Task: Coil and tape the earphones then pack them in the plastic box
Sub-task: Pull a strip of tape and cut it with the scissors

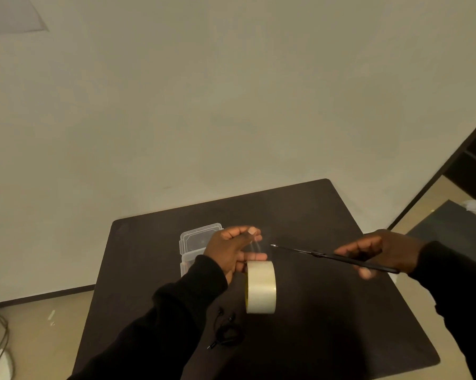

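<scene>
Holding a roll of clear tape (261,287) above a dark table (327,311), the left hand (232,249) has its lower fingers closed on the roll at its upper left edge, while the thumb and the first fingers are pinched together higher up on a short strip of tape (254,246) that is pulled out from the roll. The strip is transparent and stretched between the pinch and the roll, so its edges are hard to see. The roll stands on its edge in the air, with its broad band turned to the camera. The right hand (377,252) is closed around the handles of a pair of black scissors (330,256); the blades point to the left, toward the strip, and the tip is near the strip but apart from it. The blades look closed or almost closed, I cannot tell exactly. The black earphones (227,329) lie on the table below the roll, near the front, in a loose bundle with the cable partly curled and a plug end lying out to the lower left; no hand touches them. The clear plastic box (195,242) stands on the table behind the left hand, which covers part of it, with the lid open toward the far side. Both arms are in dark sleeves (162,319).
</scene>
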